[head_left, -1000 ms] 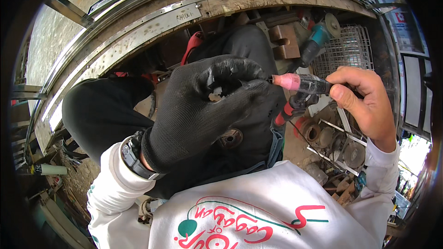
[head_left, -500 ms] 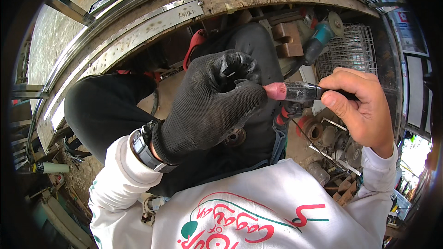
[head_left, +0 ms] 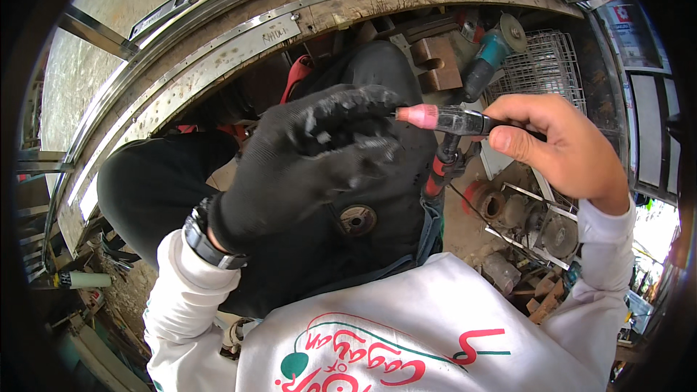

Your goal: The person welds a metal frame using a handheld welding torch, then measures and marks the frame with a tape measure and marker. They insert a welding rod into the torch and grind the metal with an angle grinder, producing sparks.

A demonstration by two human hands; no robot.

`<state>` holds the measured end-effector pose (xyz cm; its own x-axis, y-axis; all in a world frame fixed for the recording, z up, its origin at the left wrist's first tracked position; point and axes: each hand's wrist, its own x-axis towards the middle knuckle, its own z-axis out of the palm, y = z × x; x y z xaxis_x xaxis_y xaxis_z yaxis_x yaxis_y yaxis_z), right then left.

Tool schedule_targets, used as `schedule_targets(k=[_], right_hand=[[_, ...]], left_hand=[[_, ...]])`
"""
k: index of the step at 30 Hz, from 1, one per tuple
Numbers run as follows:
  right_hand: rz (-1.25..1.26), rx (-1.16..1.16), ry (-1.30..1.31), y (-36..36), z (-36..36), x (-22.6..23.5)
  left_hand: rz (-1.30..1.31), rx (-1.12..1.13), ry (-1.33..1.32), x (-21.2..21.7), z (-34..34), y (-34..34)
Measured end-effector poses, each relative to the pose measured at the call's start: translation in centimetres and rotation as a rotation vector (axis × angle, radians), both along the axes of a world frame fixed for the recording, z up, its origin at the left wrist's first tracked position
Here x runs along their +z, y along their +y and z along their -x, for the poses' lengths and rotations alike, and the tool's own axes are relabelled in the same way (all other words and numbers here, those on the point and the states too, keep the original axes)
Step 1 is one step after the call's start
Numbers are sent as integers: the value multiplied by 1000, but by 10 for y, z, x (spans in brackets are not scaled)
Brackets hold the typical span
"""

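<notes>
My bare right hand [head_left: 555, 141] is wrapped around the dark handle of a TIG welding torch [head_left: 461, 120]. Its pink ceramic nozzle [head_left: 419, 116] points left, with a short thin tip just showing. My left hand [head_left: 305, 160], in a black knitted glove with worn, greyish fingers, is half curled right beside the nozzle. Thumb and fingers are apart there, and I see nothing held between them. On my dark trousers below lies a round grinding disc [head_left: 358, 220].
A wooden workbench edge [head_left: 377, 1] with metal strips curves across the far side. Under it are a teal angle grinder [head_left: 497, 58], a brown metal block [head_left: 435, 64] and a wire basket [head_left: 541, 69]. A red and black tool [head_left: 439, 170] stands by my knee. Several discs [head_left: 559, 236] lie at right.
My left hand has come off the torch nozzle and loosened, moving slightly left and down. The torch has shifted left and up in my right hand, uncovering its tip and the disc on my lap.
</notes>
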<state>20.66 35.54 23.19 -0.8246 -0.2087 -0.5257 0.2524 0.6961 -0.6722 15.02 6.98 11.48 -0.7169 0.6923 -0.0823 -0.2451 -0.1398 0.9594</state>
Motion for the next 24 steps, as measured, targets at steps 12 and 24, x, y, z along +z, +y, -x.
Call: schedule_targets(k=[12, 24], right_hand=[[-336, 340, 754, -10, -8, -35], [-561, 386, 1072, -12, -10, -44]], left_hand=[[75, 25, 72, 2, -4, 3], [64, 29, 27, 0, -3, 3]])
